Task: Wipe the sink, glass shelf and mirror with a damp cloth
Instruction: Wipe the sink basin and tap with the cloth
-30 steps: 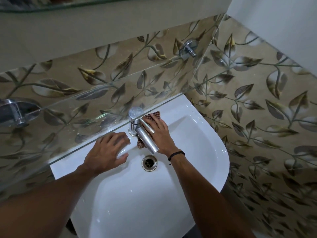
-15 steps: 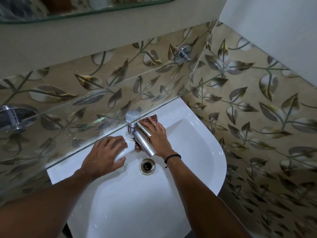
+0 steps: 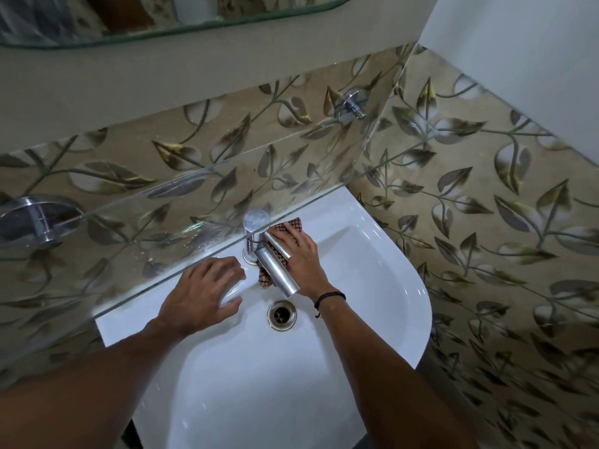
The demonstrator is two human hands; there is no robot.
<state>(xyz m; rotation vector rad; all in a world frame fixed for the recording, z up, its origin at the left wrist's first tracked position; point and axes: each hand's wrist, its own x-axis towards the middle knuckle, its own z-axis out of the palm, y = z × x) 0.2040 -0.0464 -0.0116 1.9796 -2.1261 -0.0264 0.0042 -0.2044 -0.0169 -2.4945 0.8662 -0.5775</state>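
Beige tiles (image 3: 486,196) with a leaf pattern on both walls of a corner. Plain painted wall (image 3: 129,79) above. Dim, soft light.

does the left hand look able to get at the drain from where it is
Probably yes. The left hand rests on the sink right beside the drain, with only bare basin between them; the tap spout sits behind the drain, not across the path.

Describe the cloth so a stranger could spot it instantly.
Find the white sink in the tiled corner, then its chrome tap at the back. Pressed under the right hand beside that tap is the cloth, the only checked reddish-brown thing there.
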